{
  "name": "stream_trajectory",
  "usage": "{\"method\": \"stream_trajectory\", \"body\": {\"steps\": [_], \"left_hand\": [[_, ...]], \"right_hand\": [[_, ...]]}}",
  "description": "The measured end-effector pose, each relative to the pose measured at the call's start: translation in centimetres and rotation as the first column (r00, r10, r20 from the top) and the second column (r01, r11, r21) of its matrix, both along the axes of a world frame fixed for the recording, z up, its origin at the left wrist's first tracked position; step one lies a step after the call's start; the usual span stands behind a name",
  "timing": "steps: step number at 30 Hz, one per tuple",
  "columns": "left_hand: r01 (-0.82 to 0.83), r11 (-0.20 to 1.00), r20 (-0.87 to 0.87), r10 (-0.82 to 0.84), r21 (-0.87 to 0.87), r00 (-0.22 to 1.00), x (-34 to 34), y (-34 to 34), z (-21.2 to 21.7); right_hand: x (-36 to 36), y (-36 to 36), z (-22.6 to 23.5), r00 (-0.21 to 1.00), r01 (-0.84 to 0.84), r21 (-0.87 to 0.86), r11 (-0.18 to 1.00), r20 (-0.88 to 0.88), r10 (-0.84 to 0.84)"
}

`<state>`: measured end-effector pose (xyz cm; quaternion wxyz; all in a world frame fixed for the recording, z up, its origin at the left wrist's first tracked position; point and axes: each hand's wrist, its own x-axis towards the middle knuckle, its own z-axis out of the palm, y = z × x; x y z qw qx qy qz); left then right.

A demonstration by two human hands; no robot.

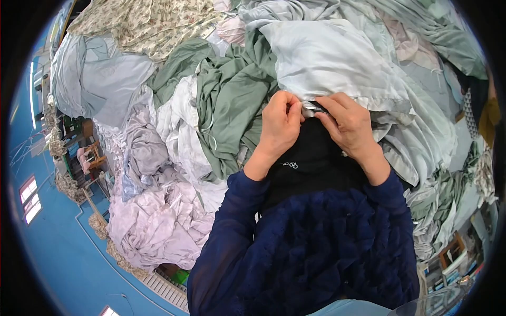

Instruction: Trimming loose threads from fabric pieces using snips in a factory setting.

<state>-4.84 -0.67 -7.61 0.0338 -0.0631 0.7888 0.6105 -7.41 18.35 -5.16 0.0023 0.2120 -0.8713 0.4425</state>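
Note:
A pale bluish-white cloth with soft grey patterning spreads out in front of me, its near hem running under my fingers. At that hem my left hand is closed in a pinch on the cloth's edge. Close beside it, my right hand grips small thread snips, dark with a bright metal part, whose tip meets the pinched edge. The fingers partly hide the snips and the spot they touch. Both hands are held above a black apron over my dark blue sleeves and top.
Heaped fabric surrounds me: green cloth to the left, pale pink cloth at lower left, a floral piece at far left. More green cloth lies right. Beyond the left heap are a blue floor and a wooden chair.

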Motion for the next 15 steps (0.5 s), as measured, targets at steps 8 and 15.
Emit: {"method": "stream_trajectory", "body": {"steps": [8, 15], "left_hand": [[-0.103, 0.987, 0.122, 0.088, 0.123, 0.989, 0.5, 0.5, 0.7], [-0.021, 0.98, -0.106, 0.0, -0.197, 0.994, -0.3, 0.6, 0.7]], "right_hand": [[0.0, 0.0, 0.1, 0.999, 0.017, 0.06, 0.998, -0.045, -0.014], [0.2, -0.1, 0.6, 0.998, 0.045, 0.085, 0.995, 0.035, -0.048]]}}
